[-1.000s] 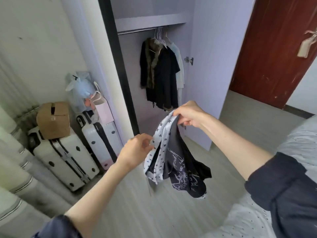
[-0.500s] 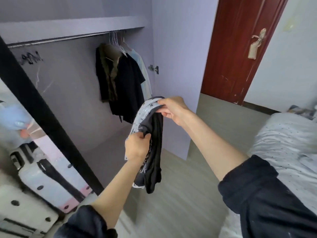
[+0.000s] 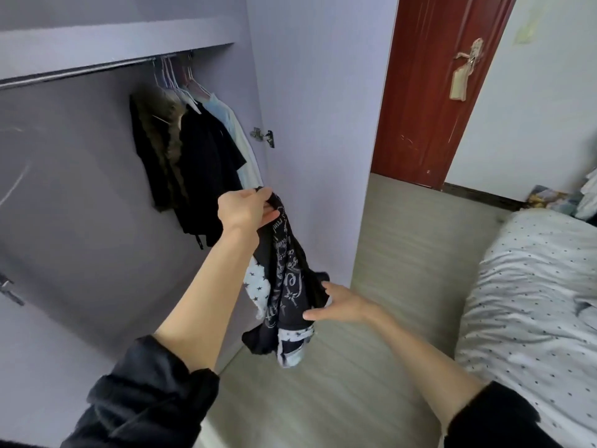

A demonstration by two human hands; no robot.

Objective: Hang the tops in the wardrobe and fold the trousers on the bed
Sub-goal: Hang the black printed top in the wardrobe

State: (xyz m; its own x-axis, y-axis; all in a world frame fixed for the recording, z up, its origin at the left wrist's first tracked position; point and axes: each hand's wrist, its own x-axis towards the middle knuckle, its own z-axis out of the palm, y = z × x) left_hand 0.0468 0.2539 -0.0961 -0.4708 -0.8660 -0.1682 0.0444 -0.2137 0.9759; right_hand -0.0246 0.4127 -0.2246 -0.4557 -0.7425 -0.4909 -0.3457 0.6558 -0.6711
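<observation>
So we've got our right hand low and closest to us, fingers out straight and loose, just touching the lower part of the dangling top without gripping it. Our left hand is higher up, pinching the top's upper edge between thumb and fingers so it hangs in mid-air over the grey floor. The top is black with pale print, plus a white starry lining. The spotted bed sits off to the right. Behind the top is the open wardrobe, with dark clothes on hangers along the rail, and a red-brown door beyond.
</observation>
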